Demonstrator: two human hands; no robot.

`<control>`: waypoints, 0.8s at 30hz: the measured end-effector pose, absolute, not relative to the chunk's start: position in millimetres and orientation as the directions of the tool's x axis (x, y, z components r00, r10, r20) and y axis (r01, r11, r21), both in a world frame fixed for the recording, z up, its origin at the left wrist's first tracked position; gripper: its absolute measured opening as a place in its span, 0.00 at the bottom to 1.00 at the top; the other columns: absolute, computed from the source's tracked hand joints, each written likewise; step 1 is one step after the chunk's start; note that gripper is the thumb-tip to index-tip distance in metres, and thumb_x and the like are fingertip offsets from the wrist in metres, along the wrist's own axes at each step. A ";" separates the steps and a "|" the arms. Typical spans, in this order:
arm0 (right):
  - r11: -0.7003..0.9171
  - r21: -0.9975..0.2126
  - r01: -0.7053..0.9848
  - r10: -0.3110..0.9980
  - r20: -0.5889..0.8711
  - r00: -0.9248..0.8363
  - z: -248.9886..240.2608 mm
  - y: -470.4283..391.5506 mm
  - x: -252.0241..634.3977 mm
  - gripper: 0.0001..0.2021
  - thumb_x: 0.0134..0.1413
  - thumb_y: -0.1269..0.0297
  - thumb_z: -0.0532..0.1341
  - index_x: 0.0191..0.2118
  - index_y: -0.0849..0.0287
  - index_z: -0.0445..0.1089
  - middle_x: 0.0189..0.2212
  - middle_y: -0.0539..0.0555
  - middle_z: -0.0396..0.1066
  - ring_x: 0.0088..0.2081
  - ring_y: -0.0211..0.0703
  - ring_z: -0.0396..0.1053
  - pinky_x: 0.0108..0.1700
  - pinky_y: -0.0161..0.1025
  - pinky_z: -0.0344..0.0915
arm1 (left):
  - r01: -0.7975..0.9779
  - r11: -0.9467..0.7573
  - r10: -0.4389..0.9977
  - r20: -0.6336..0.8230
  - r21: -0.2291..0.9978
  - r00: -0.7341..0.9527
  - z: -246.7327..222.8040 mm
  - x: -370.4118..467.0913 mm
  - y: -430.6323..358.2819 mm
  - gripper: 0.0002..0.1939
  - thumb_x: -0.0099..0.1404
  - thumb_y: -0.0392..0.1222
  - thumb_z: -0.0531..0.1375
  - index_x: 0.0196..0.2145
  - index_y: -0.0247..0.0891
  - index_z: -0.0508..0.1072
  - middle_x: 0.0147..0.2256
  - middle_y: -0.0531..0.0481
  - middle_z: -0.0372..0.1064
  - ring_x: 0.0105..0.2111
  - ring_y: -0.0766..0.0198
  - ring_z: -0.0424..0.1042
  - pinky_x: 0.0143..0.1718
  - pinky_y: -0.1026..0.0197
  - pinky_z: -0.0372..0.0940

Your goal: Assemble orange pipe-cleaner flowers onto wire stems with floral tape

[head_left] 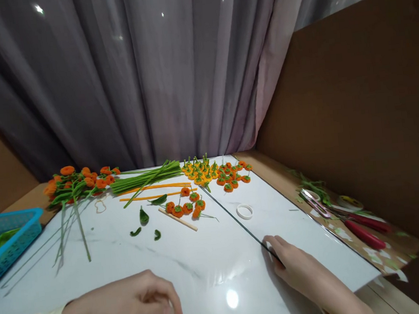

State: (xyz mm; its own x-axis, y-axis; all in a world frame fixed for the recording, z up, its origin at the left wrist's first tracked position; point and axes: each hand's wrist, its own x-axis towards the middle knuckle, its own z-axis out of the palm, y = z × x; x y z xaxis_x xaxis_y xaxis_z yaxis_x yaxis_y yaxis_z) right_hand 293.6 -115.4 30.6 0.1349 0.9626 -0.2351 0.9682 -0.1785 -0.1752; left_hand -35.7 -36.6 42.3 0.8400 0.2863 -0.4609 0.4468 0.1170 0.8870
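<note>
My right hand (294, 266) rests low on the right of the white board, its fingers closed round a long, thin dark green wire (240, 224). That wire runs away from me, its far end among the yellow fuzzy flower heads (198, 169). At the lower left, my left hand (129, 300) hovers over the board with loosely bent fingers, and nothing shows in it. Ahead of it are small green curled pieces (157, 235), a dark green leaf (143, 215), a pale wooden stick (178, 219) and several orange flower heads (188, 208).
A white ring (244, 211) lies near the wire. More orange heads (230, 178), green stems (148, 176) and finished orange flowers (69, 185) line the back. A blue basket (14, 245) stands left. Red-handled pliers (365, 233) and scissors lie right, beside a brown cardboard wall (357, 113).
</note>
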 end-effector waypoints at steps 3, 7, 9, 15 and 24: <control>-0.181 -0.184 0.966 0.955 -0.267 0.128 37.9 -120.5 290.8 0.13 0.47 0.82 0.49 0.37 0.62 0.63 0.33 0.56 0.67 0.32 0.43 0.67 0.32 0.36 0.55 | 0.422 0.117 0.240 -0.438 0.899 0.866 42.8 -15.7 -29.9 0.17 0.63 0.52 0.56 0.37 0.35 0.73 0.24 0.48 0.74 0.20 0.68 0.71 0.20 0.69 0.61; -0.197 -0.186 0.963 0.971 -0.175 0.165 36.5 -114.7 292.4 0.10 0.46 0.82 0.49 0.28 0.60 0.60 0.27 0.53 0.65 0.27 0.39 0.61 0.27 0.35 0.48 | 0.415 0.091 0.214 -0.424 0.905 0.880 38.9 3.2 -23.4 0.18 0.62 0.54 0.56 0.36 0.34 0.72 0.24 0.48 0.73 0.19 0.69 0.70 0.21 0.69 0.62; -0.213 -0.165 0.963 0.975 -0.104 0.197 35.4 -106.2 293.5 0.10 0.49 0.81 0.49 0.27 0.61 0.59 0.26 0.53 0.64 0.26 0.38 0.60 0.27 0.35 0.47 | 0.416 0.109 0.213 -0.430 0.903 0.877 37.7 12.9 -21.3 0.19 0.61 0.55 0.57 0.35 0.34 0.71 0.24 0.48 0.73 0.19 0.69 0.69 0.22 0.68 0.63; -0.204 0.017 0.979 0.979 -0.022 0.204 36.3 -81.2 299.9 0.08 0.54 0.80 0.50 0.32 0.64 0.63 0.32 0.57 0.67 0.29 0.39 0.65 0.29 0.37 0.47 | 0.413 0.210 0.209 -0.453 0.886 0.867 28.9 30.0 -18.8 0.19 0.57 0.55 0.60 0.33 0.33 0.70 0.23 0.49 0.72 0.18 0.68 0.68 0.21 0.66 0.63; -0.230 0.124 0.965 0.971 -0.039 0.236 36.2 -65.1 324.6 0.10 0.52 0.82 0.49 0.34 0.67 0.65 0.34 0.60 0.67 0.30 0.42 0.67 0.28 0.38 0.46 | 0.386 0.272 0.199 -0.444 0.882 0.874 15.7 27.3 -12.4 0.20 0.56 0.55 0.61 0.34 0.33 0.71 0.26 0.47 0.73 0.19 0.68 0.70 0.20 0.67 0.64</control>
